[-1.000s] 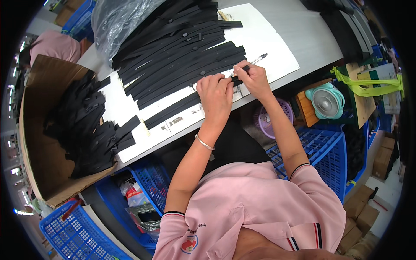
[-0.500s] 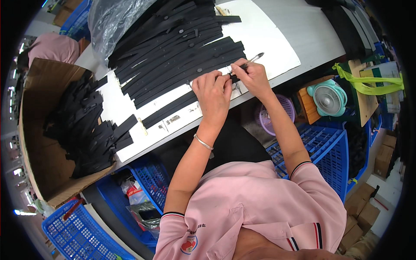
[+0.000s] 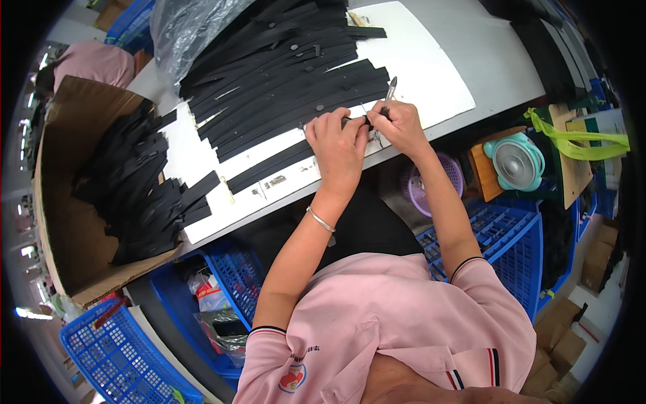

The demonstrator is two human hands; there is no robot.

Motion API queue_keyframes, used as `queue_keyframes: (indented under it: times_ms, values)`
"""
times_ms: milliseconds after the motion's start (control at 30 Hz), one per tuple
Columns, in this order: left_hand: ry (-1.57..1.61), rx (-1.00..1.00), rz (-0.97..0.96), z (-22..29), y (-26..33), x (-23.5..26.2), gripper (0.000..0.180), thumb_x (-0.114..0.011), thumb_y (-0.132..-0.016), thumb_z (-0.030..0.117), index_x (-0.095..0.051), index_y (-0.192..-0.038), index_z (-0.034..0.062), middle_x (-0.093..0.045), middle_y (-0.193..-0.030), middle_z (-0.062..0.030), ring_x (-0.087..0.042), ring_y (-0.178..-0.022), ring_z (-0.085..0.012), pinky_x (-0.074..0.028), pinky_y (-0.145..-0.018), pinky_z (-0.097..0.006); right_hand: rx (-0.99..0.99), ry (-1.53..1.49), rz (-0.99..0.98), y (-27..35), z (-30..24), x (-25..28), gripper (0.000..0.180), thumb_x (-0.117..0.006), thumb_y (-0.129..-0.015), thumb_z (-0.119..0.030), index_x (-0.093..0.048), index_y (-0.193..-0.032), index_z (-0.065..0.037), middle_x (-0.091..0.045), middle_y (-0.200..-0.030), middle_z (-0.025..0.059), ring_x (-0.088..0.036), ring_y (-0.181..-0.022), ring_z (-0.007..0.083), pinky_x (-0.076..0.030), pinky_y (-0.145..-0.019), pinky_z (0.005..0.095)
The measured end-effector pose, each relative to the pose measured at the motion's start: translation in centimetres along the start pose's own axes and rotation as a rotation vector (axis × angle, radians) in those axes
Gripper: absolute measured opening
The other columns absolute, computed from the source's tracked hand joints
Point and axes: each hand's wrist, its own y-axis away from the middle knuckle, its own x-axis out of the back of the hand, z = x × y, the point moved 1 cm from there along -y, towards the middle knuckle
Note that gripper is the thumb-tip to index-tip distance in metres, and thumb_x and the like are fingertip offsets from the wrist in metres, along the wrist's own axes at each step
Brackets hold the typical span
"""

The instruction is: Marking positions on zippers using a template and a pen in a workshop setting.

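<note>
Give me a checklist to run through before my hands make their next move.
1. Pen-like tool held in the right hand: ok.
2. Left hand over the nearest black strip: ok.
3. That strip lying on the white board: ok.
4. Tool's lower tip correctly placed: cannot tell, fingers hide it.
5. Loose strips in the cardboard box neatly aligned: not ok, jumbled.

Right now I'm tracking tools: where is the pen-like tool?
In the head view, the pen-like tool is in the right hand, above and right of centre, its end over the white board beside the black strips.
</note>
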Motion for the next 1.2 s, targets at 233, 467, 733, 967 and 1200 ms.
queue_keyframes:
  times_ms: [233, 467, 733, 967, 1200]
  values:
    - [-0.075, 0.148, -0.229, -1.6, -1.0, 0.0, 0.081, -0.076, -0.091, 0.028, -0.035, -0.159, 0.0096, -0.017, -0.167, -0.0281, -0.009, -0.156, -0.0481, -0.004, -0.118, -0.071, -0.088, -0.322, 0.088, 0.8, 0.3, 0.3, 0.019, -0.065, -0.097, -0.006, -0.069, -0.081, 0.004, -0.069, -0.072, 0.0036, -0.061, -0.066, 0.0079, -0.047, -0.059, 0.0250]
    - [-0.136, 0.068, -0.144, -9.5, -8.3, -3.2, 0.084, -0.070, -0.095, 0.040, -0.030, -0.160, 0.0045, -0.023, -0.165, -0.0287, -0.011, -0.157, -0.0441, -0.002, -0.121, -0.066, -0.114, -0.265, 0.124, 0.7, 0.5, 0.1, 0.017, -0.064, -0.098, -0.005, -0.068, -0.085, 0.005, -0.067, -0.074, 0.0018, -0.057, -0.066, 0.0060, -0.045, -0.061, 0.0227]
    - [0.108, 0.045, -0.178, -9.1, -5.5, 2.2, 0.082, -0.072, -0.093, 0.037, -0.036, -0.157, 0.0016, -0.027, -0.165, -0.0259, -0.015, -0.157, -0.0414, -0.004, -0.124, -0.060, -0.203, -0.277, 0.134, 0.9, 0.9, 0.2, 0.016, -0.064, -0.101, -0.008, -0.072, -0.091, 0.002, -0.070, -0.082, 0.0033, -0.057, -0.068, 0.0060, -0.046, -0.064, 0.0217]
    - [-0.346, 0.244, -0.204, -11.7, 4.8, 16.1, 0.063, -0.053, -0.079, -0.010, -0.056, -0.140, 0.0021, -0.042, -0.156, -0.0204, -0.022, -0.155, -0.0406, -0.004, -0.122, -0.067, -0.218, -0.291, 0.149, 1.0, 1.3, 0.5, 0.016, -0.064, -0.101, -0.011, -0.072, -0.094, 0.001, -0.069, -0.084, 0.0039, -0.059, -0.070, 0.0061, -0.046, -0.065, 0.0211]
    - [-0.572, 0.299, -0.007, -17.0, 8.0, 21.8, 0.016, -0.073, -0.089, 0.012, -0.077, -0.103, 0.0076, -0.063, -0.138, -0.0124, -0.038, -0.148, -0.0379, -0.013, -0.122, -0.063, -0.238, -0.182, 0.063, 0.4, -0.8, -0.1, 0.018, -0.066, -0.102, -0.014, -0.074, -0.114, -0.005, -0.074, -0.090, 0.0044, -0.061, -0.072, 0.0076, -0.048, -0.069, 0.0228]
